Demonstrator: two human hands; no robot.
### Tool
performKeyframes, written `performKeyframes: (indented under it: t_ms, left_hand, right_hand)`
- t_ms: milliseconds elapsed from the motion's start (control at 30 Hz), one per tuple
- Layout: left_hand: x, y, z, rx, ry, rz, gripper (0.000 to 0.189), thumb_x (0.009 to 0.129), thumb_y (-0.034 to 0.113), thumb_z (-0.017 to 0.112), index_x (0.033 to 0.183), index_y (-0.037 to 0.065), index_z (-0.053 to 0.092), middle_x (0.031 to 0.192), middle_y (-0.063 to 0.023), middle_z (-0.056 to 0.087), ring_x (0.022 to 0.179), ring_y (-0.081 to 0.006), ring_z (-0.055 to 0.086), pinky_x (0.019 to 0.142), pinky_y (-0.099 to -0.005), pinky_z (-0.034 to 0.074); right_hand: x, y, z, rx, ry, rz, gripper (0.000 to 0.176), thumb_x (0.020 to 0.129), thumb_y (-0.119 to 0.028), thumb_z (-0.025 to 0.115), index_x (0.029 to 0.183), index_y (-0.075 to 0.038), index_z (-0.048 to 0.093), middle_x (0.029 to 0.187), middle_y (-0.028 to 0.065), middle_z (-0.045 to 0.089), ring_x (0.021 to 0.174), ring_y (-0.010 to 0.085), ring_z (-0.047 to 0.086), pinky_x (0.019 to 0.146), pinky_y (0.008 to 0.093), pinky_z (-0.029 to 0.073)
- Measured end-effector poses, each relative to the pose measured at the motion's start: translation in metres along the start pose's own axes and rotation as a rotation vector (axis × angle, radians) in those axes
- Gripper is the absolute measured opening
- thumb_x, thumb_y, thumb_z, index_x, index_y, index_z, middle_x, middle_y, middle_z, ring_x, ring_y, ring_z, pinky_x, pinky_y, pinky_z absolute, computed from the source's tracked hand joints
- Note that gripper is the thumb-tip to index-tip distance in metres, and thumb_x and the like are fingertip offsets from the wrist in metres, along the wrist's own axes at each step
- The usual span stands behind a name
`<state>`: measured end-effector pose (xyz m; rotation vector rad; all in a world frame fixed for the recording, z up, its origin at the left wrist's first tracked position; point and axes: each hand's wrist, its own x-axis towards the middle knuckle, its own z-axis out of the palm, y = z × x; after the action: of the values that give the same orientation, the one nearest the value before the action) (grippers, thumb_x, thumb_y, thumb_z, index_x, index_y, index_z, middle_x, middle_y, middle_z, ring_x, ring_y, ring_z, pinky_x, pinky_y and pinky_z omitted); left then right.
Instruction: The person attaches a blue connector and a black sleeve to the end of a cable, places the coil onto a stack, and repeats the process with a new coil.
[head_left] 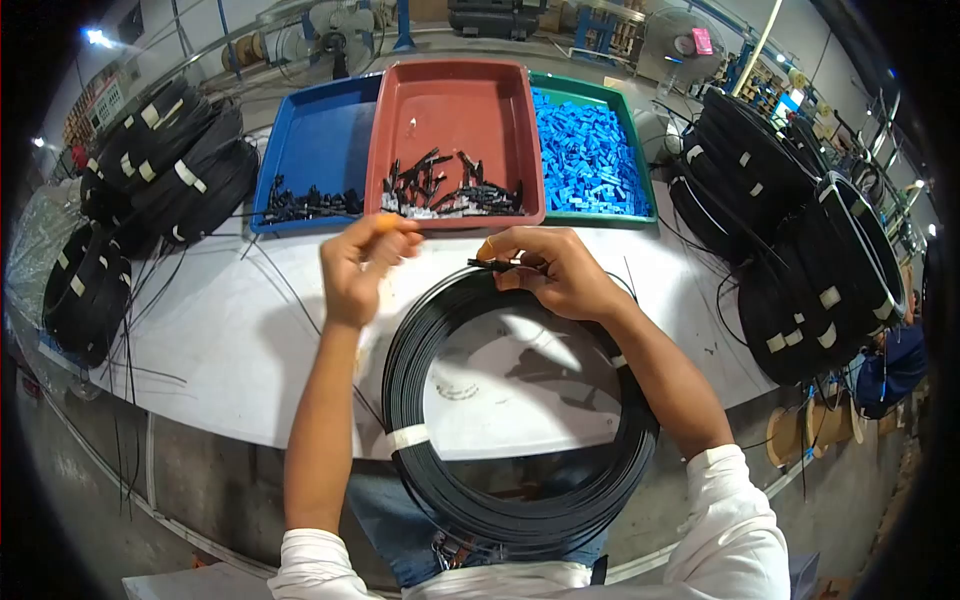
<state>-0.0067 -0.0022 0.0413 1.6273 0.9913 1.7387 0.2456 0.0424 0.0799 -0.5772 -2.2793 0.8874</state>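
Observation:
My right hand [562, 270] pinches a small black connector [484, 264], which sits at the top of a coil of black cable [405, 375]. The coil stands in front of me, its upper part over the table and its lower part at my lap. White tape [408, 437] binds it at the left. My left hand [362, 268] is raised left of the connector, just in front of the red tray [450, 100]. Its fingers are curled together, with orange covering on a fingertip. Whether anything small is between them is hidden.
Black and grey connector pieces [455, 190] lie in the red tray. Beside it stand a blue tray [320, 120] with black pieces and a green tray [650, 200] full of blue pieces. Taped cable coils [185, 170] are stacked at left, more coils [810, 280] at right.

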Motion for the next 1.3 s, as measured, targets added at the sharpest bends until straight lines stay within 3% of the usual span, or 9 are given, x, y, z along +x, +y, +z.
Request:
performKeyframes:
  t_ms: [167,300,367,400,833,933,1033,1100,1300]
  left_hand:
    - [0.057,-0.038,-0.034,0.946,-0.217,0.083,0.019,0.085,0.003,0.063,0.102,0.0,0.071,0.089,-0.0152,0.073,0.08,-0.0256,0.072,0.074,-0.033,0.054]
    - [0.098,-0.063,-0.026,0.959,-0.35,0.15,0.018,0.083,0.005,0.066,0.099,0.002,0.073,0.09,-0.0152,0.073,0.08,-0.0296,0.071,0.074,-0.0356,0.054]
    - [0.113,-0.072,-0.022,1.067,-0.587,0.084,0.017,0.083,0.008,0.069,0.098,0.003,0.075,0.091,-0.014,0.073,0.079,-0.0289,0.071,0.072,-0.0372,0.054]
    - [0.118,-0.06,-0.011,1.102,-0.624,-0.124,0.018,0.079,0.009,0.074,0.096,0.004,0.076,0.092,-0.0133,0.074,0.081,-0.0288,0.07,0.074,-0.038,0.054]
    - [0.121,-0.086,-0.008,1.134,-0.602,-0.096,0.017,0.075,0.009,0.078,0.09,0.005,0.073,0.087,-0.009,0.072,0.087,-0.0303,0.068,0.077,-0.0421,0.052]
    - [0.119,-0.085,-0.015,0.97,-0.525,0.114,0.013,0.079,0.008,0.074,0.088,0.001,0.069,0.084,-0.0097,0.071,0.081,-0.0272,0.07,0.073,-0.0396,0.053]
    - [0.107,-0.067,-0.017,0.788,-0.317,-0.013,0.007,0.085,0.005,0.069,0.086,-0.001,0.065,0.082,-0.0104,0.072,0.074,-0.0201,0.072,0.064,-0.0332,0.055]
    - [0.093,-0.056,-0.018,0.25,-0.179,-0.184,0.004,0.089,0.003,0.067,0.089,0.0,0.064,0.085,-0.0112,0.072,0.072,-0.0133,0.07,0.058,-0.0257,0.055]
    - [0.033,-0.027,-0.01,0.018,-0.201,-0.119,0.011,0.09,0.009,0.073,0.095,0.001,0.066,0.083,-0.009,0.071,0.076,-0.0155,0.071,0.058,-0.0248,0.056]
  right_hand:
    - [0.006,0.007,-0.007,-0.136,0.152,-0.036,0.033,0.078,0.013,0.066,0.108,-0.001,0.068,0.106,0.0146,0.072,0.092,0.0267,0.072,0.079,0.0362,0.057]
    - [-0.002,0.007,-0.01,-0.113,0.049,0.043,0.031,0.076,0.013,0.066,0.102,0.0,0.074,0.098,0.0172,0.073,0.088,0.0282,0.072,0.078,0.036,0.058]
    - [-0.001,0.008,-0.011,-0.102,0.075,0.059,0.03,0.075,0.012,0.066,0.1,0.0,0.075,0.094,0.0167,0.074,0.086,0.0289,0.072,0.078,0.0358,0.058]
    - [0.0,0.011,-0.012,-0.125,0.09,0.041,0.029,0.075,0.011,0.067,0.101,-0.001,0.075,0.093,0.0164,0.074,0.085,0.0293,0.072,0.077,0.0361,0.057]
    - [0.0,0.026,0.002,-0.191,0.021,-0.084,0.03,0.073,0.005,0.07,0.101,-0.004,0.074,0.088,0.015,0.072,0.078,0.0308,0.07,0.07,0.0395,0.055]
    - [0.001,0.033,0.002,-0.192,0.169,-0.116,0.029,0.073,0.006,0.07,0.101,-0.003,0.073,0.091,0.0147,0.073,0.081,0.0307,0.071,0.073,0.0382,0.056]
    - [0.0,0.026,-0.001,-0.195,0.27,-0.101,0.028,0.075,0.008,0.07,0.101,-0.002,0.073,0.096,0.014,0.074,0.086,0.0303,0.072,0.077,0.0368,0.058]
    - [0.001,0.029,-0.001,-0.156,0.308,-0.124,0.027,0.077,0.008,0.07,0.102,-0.002,0.073,0.096,0.014,0.074,0.085,0.0302,0.072,0.075,0.037,0.058]
    - [0.0,0.018,0.002,-0.113,0.241,-0.029,0.025,0.079,0.009,0.072,0.102,-0.002,0.073,0.098,0.0123,0.074,0.081,0.0219,0.072,0.07,0.032,0.057]
